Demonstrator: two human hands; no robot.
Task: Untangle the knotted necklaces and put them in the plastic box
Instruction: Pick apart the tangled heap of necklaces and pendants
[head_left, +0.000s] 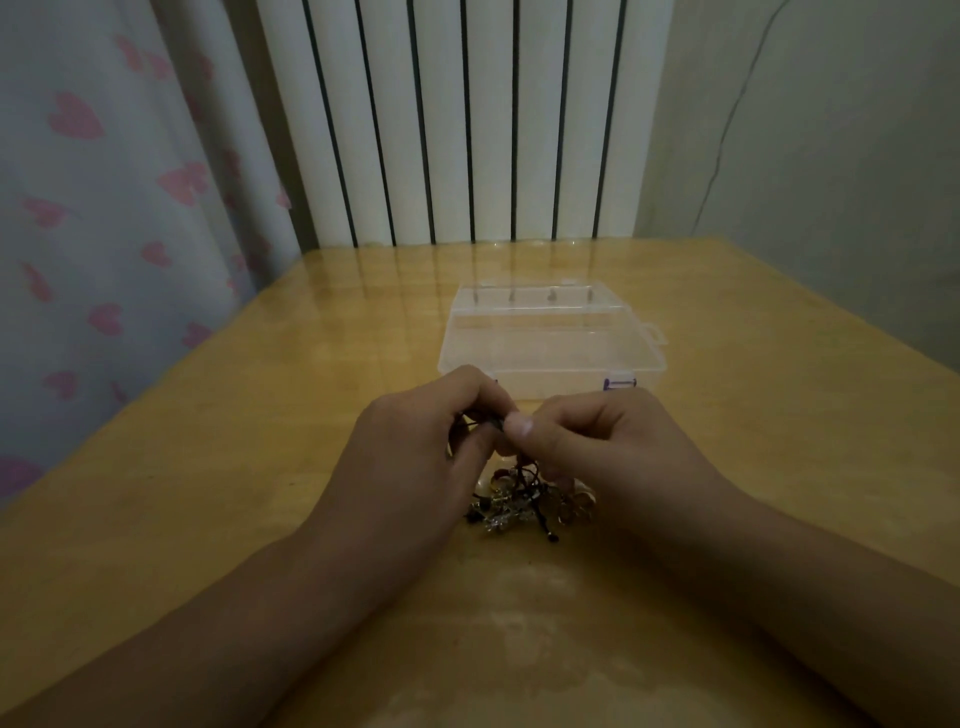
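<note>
A tangle of necklaces (519, 501), black cords with silver and gold pendants, lies on the wooden table (260, 467) between my hands. My left hand (415, 457) and my right hand (597, 447) meet above the pile, and both pinch a dark cord of the tangle between thumb and fingers. Part of the pile is hidden under my fingers. The clear plastic box (550, 338) sits just beyond my hands with its lid shut, a small purple latch at its near right corner.
A white ribbed radiator (467, 130) stands behind the table's far edge. A curtain with pink hearts (104, 208) hangs at the left, a plain wall at the right. The table's left edge runs diagonally close to my left forearm.
</note>
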